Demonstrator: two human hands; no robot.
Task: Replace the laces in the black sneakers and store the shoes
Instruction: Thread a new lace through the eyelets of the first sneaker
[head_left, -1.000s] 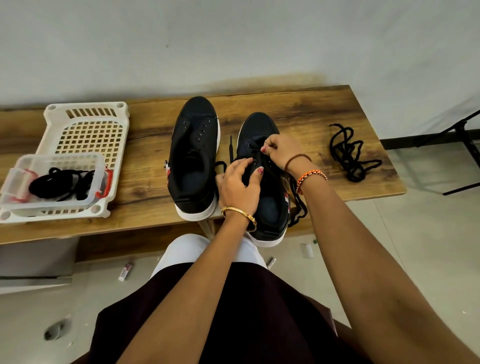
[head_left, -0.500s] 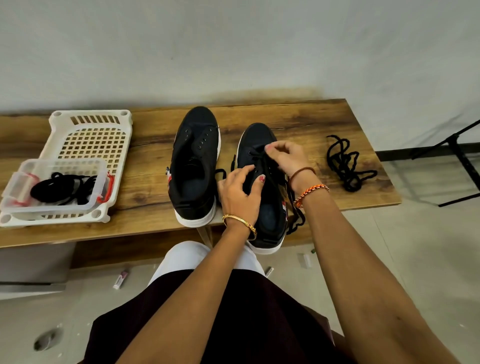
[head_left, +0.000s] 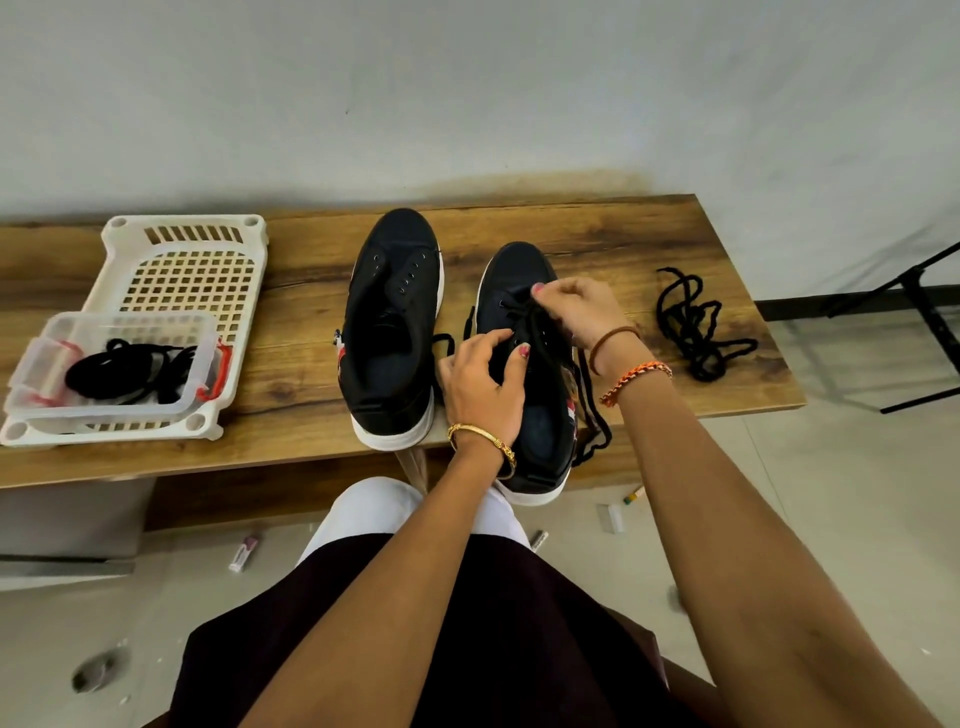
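Note:
Two black sneakers with white soles stand side by side on the wooden table (head_left: 623, 228). The left sneaker (head_left: 392, 332) has bare eyelets and no lace. The right sneaker (head_left: 524, 374) carries a black lace (head_left: 592, 415) that trails off its right side. My left hand (head_left: 483, 384) grips the right sneaker at its tongue and left side. My right hand (head_left: 576, 306) pinches the lace above the upper eyelets. A loose black lace (head_left: 696, 327) lies in a tangle on the table to the right.
A white perforated basket (head_left: 192, 244) sits at the table's left, holding a clear plastic box (head_left: 119, 410) with black laces (head_left: 124, 371) inside. A black stand (head_left: 919, 301) is on the floor at right. Small bits of litter lie on the floor under the table.
My right hand has shifted slightly toward the toe along the lace on the right sneaker. The view has tilted up a little. My left hand stays on the shoe.

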